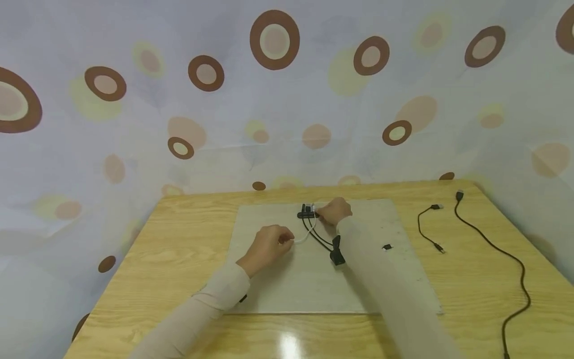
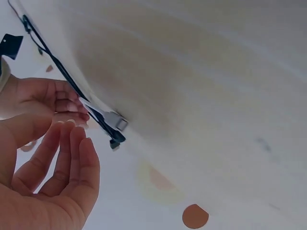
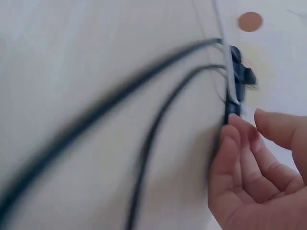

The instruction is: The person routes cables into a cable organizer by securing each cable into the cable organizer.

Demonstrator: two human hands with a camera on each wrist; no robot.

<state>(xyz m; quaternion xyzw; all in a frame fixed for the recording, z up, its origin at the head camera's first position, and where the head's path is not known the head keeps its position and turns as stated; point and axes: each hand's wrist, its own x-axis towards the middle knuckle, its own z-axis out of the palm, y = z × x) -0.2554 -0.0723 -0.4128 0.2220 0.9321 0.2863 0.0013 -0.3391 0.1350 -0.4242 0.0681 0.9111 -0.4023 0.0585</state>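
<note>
In the head view my left hand pinches a thin white cable between thumb and fingertips, above a pale board. The cable curves up to a black cable holder near the board's back edge. My right hand grips the right end of this holder with its fingertips; the right wrist view shows the fingers at the holder's end. Two black cables run from the holder toward a black bundled piece beside my right sleeve. The white cable's plug shows in the left wrist view.
The pale board lies on a wooden table. A small black piece rests on its right side. Farther right lie a short black USB cable and a long black cable. Patterned sheeting rises behind.
</note>
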